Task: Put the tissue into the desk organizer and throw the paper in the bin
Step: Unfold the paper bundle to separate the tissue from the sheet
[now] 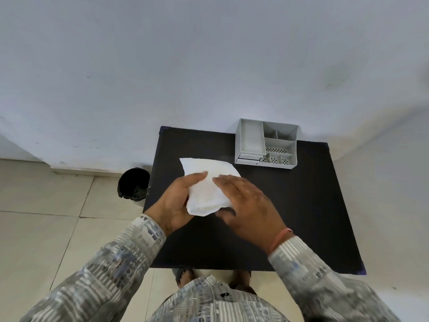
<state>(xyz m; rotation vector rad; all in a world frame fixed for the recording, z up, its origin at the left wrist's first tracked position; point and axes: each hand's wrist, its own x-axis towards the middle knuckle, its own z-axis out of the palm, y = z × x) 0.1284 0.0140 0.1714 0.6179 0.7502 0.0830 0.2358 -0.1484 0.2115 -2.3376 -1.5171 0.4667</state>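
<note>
Both hands, left hand [176, 203] and right hand [246, 205], grasp the tissue [206, 182] over the table [301, 205] centre, fingers curled on its edges, with bare surface toward the organizer [267, 145] at the far-right corner and the bin [134, 183] beside the left edge.

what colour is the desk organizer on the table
Light grey. The desk organizer shows best in the head view, at the far right of the black table.

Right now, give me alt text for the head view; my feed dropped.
Both hands, left hand and right hand, hold a white tissue over a black table. A grey desk organizer sits at its far right; a black bin stands on the floor left.
</note>
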